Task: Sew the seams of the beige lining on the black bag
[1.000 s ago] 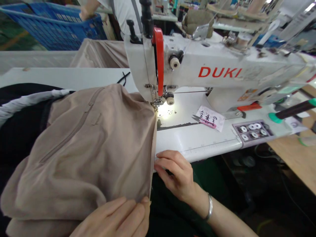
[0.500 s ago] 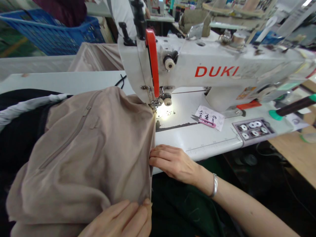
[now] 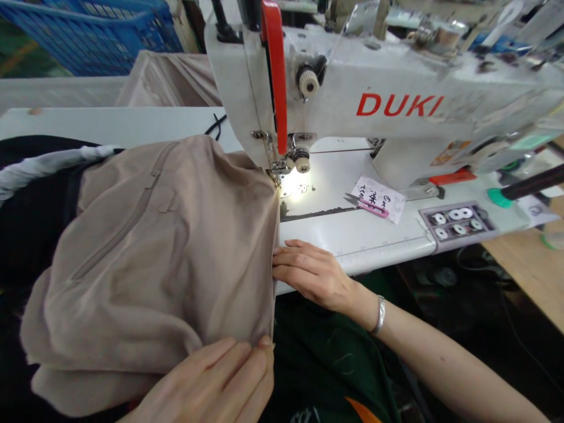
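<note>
A beige garment (image 3: 167, 247) with a zipper lies across the white table, and its right edge runs up under the presser foot (image 3: 277, 170) of a white DUKI sewing machine (image 3: 388, 100). My left hand (image 3: 215, 382) presses flat on the garment's near corner with fingers together and stretched out. At the table's front edge my right hand (image 3: 308, 271) rests with its fingertips touching the fabric's right edge, fingers extended. A silver bracelet circles my right wrist.
Pink thread snips (image 3: 368, 204) lie on a paper slip right of the needle. A grey tray of bobbins (image 3: 456, 220) sits further right. Behind the table stand a blue crate (image 3: 110, 29) and a beige fabric pile (image 3: 171, 79). Black cloth (image 3: 30, 200) lies left.
My right hand has slid up and left along the fabric edge toward the needle. The view has moved closer to the machine. My left hand stays on the corner.
</note>
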